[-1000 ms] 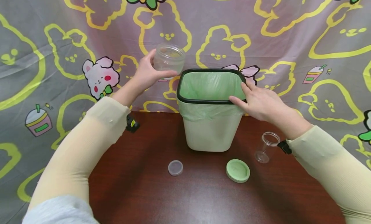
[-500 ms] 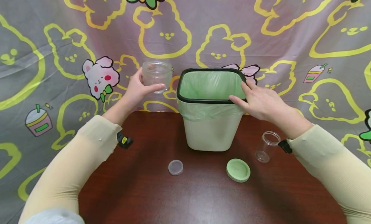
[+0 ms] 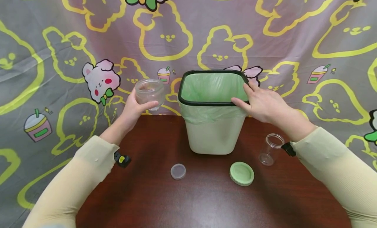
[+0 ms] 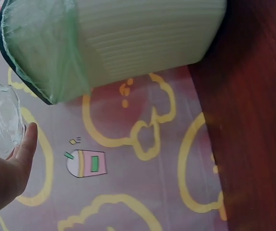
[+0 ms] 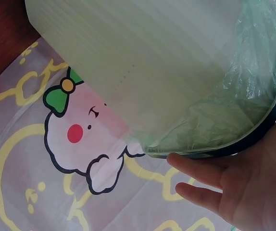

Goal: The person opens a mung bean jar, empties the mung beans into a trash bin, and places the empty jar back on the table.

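Note:
My left hand (image 3: 131,109) holds a wide clear plastic jar (image 3: 151,93) in the air, left of the trash bin (image 3: 216,136). The jar's mouth faces up, and no lid is on it. In the left wrist view, the jar (image 4: 1,120) is partly cut off at the edge. A light green bag (image 3: 213,87) lines the bin and folds over its black rim. My right hand (image 3: 266,105) rests on the bin's right front corner. Seen from the right wrist, its fingers (image 5: 195,171) lie fairly straight against the rim.
On the dark wooden table (image 3: 203,201) lie a small translucent lid (image 3: 178,171) and a larger green lid (image 3: 242,173). A slim clear jar (image 3: 270,150) stands uncovered below my right forearm. A patterned curtain (image 3: 274,41) hangs close behind the bin.
My left hand has lowered the jar and carried it left, away from the bin's rim. The right hand and the bin have stayed in place.

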Available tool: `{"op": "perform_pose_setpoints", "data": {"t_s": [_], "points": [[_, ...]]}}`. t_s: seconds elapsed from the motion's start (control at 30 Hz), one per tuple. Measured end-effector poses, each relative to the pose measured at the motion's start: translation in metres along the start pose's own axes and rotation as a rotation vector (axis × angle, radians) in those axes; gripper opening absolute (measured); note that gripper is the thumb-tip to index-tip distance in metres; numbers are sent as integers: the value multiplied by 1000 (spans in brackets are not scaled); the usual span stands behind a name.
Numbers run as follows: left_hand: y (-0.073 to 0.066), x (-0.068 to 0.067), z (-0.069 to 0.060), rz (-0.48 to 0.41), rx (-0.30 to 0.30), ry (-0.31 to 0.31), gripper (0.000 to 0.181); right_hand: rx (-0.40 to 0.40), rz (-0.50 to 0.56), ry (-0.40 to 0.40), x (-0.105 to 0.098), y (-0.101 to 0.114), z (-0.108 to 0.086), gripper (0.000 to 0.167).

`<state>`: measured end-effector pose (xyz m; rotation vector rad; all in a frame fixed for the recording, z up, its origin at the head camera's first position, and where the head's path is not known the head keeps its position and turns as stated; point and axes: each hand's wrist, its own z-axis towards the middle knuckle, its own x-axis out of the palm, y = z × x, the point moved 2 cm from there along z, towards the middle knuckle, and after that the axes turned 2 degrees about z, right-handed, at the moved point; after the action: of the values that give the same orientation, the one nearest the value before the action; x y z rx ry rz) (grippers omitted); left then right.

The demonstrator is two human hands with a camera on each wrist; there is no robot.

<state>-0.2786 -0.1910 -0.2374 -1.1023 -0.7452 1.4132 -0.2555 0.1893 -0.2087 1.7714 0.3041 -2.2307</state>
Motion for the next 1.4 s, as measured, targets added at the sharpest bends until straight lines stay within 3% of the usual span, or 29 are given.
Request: {"op": "perform_pose_setpoints", "data": {"t_s": [0.23,0.67,1.03,1.27,1.4], "points": [[21,-6,-10,17,-42,-41,72,4,3,19,2,1,0,91],[62,-15,-33,93,-158,-63,84,15,9,33,3,0,-1,93],[101,-11,-51,142,-173,-24,82,1,9,1,0,0,-1,89],[122,-8,-59,253,-244,-89,89,8,8,12,-1,0,0,90],[130,-7,-62,257,-293,-138,88,7,11,9,-1,-1,0,90]]}}
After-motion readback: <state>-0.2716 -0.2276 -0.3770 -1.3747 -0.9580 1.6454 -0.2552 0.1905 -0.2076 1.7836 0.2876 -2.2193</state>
